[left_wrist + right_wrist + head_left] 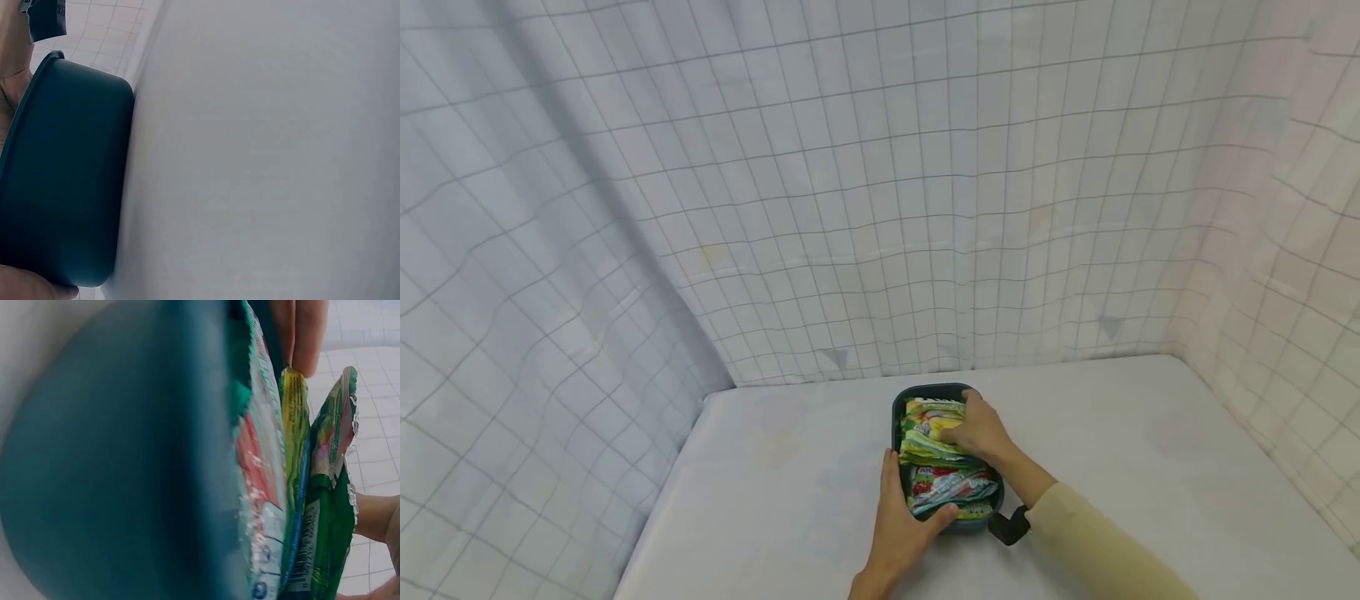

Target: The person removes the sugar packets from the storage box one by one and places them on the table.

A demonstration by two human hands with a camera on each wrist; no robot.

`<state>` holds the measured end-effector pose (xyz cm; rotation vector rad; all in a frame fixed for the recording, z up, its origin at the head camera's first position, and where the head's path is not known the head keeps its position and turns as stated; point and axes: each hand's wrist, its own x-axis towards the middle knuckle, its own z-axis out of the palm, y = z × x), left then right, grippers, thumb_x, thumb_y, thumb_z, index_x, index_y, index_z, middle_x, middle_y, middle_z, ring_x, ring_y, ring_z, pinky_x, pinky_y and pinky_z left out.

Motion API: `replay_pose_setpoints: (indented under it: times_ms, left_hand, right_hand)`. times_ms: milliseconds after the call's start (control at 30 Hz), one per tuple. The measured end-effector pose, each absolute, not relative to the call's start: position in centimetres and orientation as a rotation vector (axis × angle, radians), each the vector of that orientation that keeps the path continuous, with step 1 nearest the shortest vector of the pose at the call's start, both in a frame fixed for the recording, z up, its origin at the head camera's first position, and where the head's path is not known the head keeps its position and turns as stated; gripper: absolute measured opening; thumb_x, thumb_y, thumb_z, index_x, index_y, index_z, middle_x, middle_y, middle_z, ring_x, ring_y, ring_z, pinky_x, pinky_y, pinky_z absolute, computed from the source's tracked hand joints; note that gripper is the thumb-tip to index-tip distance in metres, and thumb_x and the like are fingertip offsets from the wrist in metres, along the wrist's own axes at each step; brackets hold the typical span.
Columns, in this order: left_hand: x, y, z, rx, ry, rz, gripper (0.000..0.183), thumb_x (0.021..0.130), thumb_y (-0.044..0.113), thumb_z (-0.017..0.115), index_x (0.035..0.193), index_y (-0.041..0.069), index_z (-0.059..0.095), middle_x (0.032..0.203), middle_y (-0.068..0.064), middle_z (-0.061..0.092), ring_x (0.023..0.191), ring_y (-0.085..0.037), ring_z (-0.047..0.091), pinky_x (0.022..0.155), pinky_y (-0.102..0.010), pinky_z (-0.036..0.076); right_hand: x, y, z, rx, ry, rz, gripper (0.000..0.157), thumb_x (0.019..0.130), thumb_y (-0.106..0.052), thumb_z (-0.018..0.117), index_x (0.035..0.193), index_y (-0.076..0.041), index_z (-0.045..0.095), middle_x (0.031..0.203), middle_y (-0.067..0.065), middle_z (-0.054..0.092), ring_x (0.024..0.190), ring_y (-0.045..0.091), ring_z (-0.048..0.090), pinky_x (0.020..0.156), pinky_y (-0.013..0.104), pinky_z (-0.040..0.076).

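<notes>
Bracing the teal tub (69, 175) on the bench (775, 475), left hand (901, 525) spread wide, I lay my right hand (985, 433) on packets (928, 446) inside; whether pinching, I can't tell. Tidying them seems the step, next needing gentle pressure.

A white table (775, 483) with a smooth, pale top spreads across the lower part of the head view, its near side cut off by the frame. Along its far edge hangs a white back sheet (865, 208) ruled with thin grey lines into a grid, the lines wavering where the cloth ripples. Low on it show a grey triangle (836, 358) left of centre and another at the right, plus two faint yellowish patches, one to each side. A left sheet (512, 292) of the same gridded cloth flanks the table, a dark vertical fold marking the corner; a right sheet (1285, 258) looks warmer-toned, pinkish near the corner.
</notes>
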<state>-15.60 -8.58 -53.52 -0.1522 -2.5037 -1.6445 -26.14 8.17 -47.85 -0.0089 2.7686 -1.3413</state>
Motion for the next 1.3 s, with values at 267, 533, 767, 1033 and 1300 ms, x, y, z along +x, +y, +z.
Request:
replay_pose_setpoints:
  times_ms: [267, 533, 767, 1033, 1300]
  left_hand:
    - [-15.7, -8.5, -53.6, -0.146, -2.531, -1.6, 0.12, 0.08, 0.043, 0.086, 0.161, -0.004, 0.01, 0.166, -0.025, 0.008, 0.15, -0.045, 0.018, 0.113, -0.065, 0.027]
    - [-15.7, -8.5, -53.6, -0.156, -2.527, -1.625, 0.122, 0.081, 0.043, 0.086, 0.161, -0.004, 0.007, 0.166, -0.027, 0.007, 0.15, -0.044, 0.02, 0.113, -0.063, 0.029]
    - [-15.7, -8.5, -53.4, -0.202, -2.483, -1.675, 0.119, 0.082, 0.04, 0.086, 0.163, 0.007, 0.005, 0.166, -0.018, 0.011, 0.149, -0.036, 0.025, 0.114, -0.058, 0.032]
    - [-15.7, -8.5, -53.1, -0.211, -2.468, -1.681, 0.12, 0.081, 0.039, 0.088, 0.163, 0.008, 0.006, 0.166, -0.016, 0.013, 0.149, -0.033, 0.025, 0.115, -0.056, 0.03]
    - [-15.5, -8.5, -53.3, -0.205, -2.501, -1.65, 0.12, 0.083, 0.039, 0.086, 0.163, 0.004, 0.005, 0.166, -0.02, 0.011, 0.15, -0.037, 0.023, 0.114, -0.058, 0.03]
  right_hand:
    - [-25.8, 7.6, -47.9, 0.059, 2.813, -1.389, 0.09, 0.077, -0.02, 0.088, 0.148, 0.007, 0.039, 0.141, 0.033, 0.048, 0.126, 0.049, 0.05, 0.1, 0.058, 0.046]
    - [-25.6, 7.2, -47.3, 0.004, 2.778, -1.296, 0.097, 0.081, -0.027, 0.088, 0.152, 0.006, 0.032, 0.145, 0.041, 0.033, 0.123, 0.054, 0.051, 0.094, 0.06, 0.049]
    - [-25.2, 6.8, -47.0, -0.039, 2.765, -1.294, 0.101, 0.081, -0.033, 0.089, 0.153, 0.006, 0.031, 0.148, 0.042, 0.026, 0.125, 0.055, 0.048, 0.096, 0.061, 0.048]
    - [-25.4, 6.4, -47.6, 0.094, 2.804, -1.424, 0.107, 0.073, -0.03, 0.094, 0.153, 0.005, 0.032, 0.144, 0.04, 0.034, 0.119, 0.052, 0.053, 0.093, 0.059, 0.05]
    - [-24.8, 6.2, -47.7, 0.116, 2.84, -1.502, 0.104, 0.072, -0.026, 0.094, 0.151, 0.006, 0.034, 0.138, 0.037, 0.044, 0.118, 0.05, 0.054, 0.093, 0.059, 0.05]
